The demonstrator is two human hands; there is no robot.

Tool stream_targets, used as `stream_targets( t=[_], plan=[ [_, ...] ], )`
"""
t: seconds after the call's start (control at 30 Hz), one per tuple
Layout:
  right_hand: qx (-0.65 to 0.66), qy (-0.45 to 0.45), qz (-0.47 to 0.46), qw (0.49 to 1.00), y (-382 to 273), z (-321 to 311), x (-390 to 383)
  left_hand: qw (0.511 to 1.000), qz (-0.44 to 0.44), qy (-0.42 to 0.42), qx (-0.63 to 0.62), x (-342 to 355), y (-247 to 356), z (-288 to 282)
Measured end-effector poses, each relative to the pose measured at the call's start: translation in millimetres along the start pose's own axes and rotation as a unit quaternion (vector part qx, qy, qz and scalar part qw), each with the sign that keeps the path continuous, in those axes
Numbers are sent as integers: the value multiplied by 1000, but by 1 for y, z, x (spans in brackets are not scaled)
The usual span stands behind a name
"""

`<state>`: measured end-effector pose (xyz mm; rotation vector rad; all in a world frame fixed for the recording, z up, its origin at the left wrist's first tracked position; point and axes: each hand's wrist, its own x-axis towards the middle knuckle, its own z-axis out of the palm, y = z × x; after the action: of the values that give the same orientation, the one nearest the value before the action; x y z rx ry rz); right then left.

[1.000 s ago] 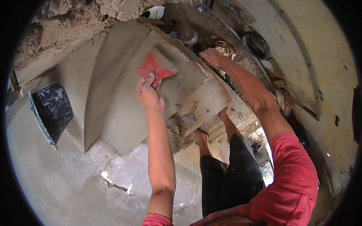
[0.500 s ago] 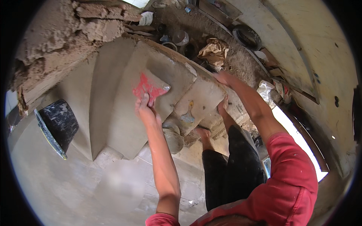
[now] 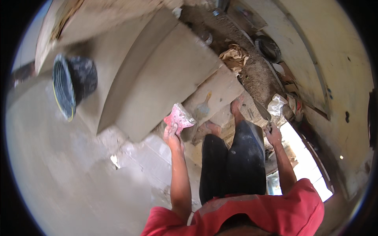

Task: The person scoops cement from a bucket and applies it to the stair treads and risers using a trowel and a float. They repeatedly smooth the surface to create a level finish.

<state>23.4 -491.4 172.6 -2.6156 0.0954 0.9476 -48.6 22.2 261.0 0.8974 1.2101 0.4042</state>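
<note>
My left hand (image 3: 173, 138) is closed on the narrow end of a flat, flared red-and-white piece (image 3: 180, 118) smeared with grey; its exact kind is unclear. It is in front of the lower edge of a smooth cement-coated step (image 3: 157, 78). Off to the right, my right hand (image 3: 273, 134) grips a trowel (image 3: 262, 111), its narrow dark blade pointing up and away to the left. Between the hands, a paintbrush (image 3: 204, 107) with a yellowish handle lies on a lower step (image 3: 220, 89), near my bare feet.
A black bucket (image 3: 83, 78) lies tipped on its side at the left. Crumpled brown paper (image 3: 235, 57) and a black round tub (image 3: 268, 48) sit on the dirt strip at the back. Clear plastic (image 3: 277, 104) lies by the wall at right.
My left hand has drawn back from the step's surface toward me with the red piece. My right hand has come back from the step's far edge, and the trowel now shows. The view has shifted.
</note>
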Motion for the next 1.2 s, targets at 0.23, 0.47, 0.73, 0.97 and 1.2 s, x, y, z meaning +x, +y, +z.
stream_targets(
  t=[0.23,0.47,0.73,0.97,1.2],
  plan=[
    [-107,-45,-160,980,-187,18,-68,993,-1,101,-67,8,-26,-234],
    [-208,-113,-311,920,-314,141,-99,968,-19,214,128,33,-83,-334],
    [-338,-159,-324,869,-396,257,-57,961,-135,36,240,76,-119,-330],
    [-357,-127,-331,864,-445,294,-57,918,-69,-77,383,106,-153,-335],
    [-380,-156,-311,857,-459,321,-43,947,-113,-104,283,104,-155,-333]
  ],
)
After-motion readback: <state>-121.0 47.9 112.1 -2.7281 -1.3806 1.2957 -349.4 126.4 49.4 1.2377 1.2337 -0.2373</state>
